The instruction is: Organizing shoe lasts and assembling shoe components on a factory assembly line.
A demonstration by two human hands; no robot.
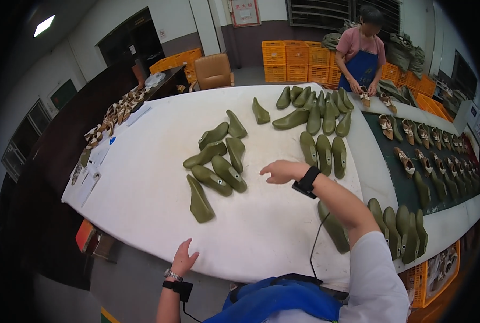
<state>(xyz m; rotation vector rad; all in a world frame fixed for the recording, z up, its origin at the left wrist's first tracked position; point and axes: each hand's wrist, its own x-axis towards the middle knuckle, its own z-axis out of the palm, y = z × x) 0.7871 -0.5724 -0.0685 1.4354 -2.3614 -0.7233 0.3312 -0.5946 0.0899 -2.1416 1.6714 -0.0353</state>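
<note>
While the right hand (284,171), loosely bent, and the left hand (183,260), fingers parted, are holding nothing, the loosely grouped green shoe lasts (228,173) are lying left of the right hand, probably stiff and slippery, likely favouring a grip around the waist.

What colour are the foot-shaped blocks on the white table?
The foot-shaped blocks are olive green, clearest in the head view.

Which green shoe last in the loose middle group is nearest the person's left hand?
The lowest green shoe last in that group: its broad end points down toward the left hand, while the others lie farther up the picture.
</note>
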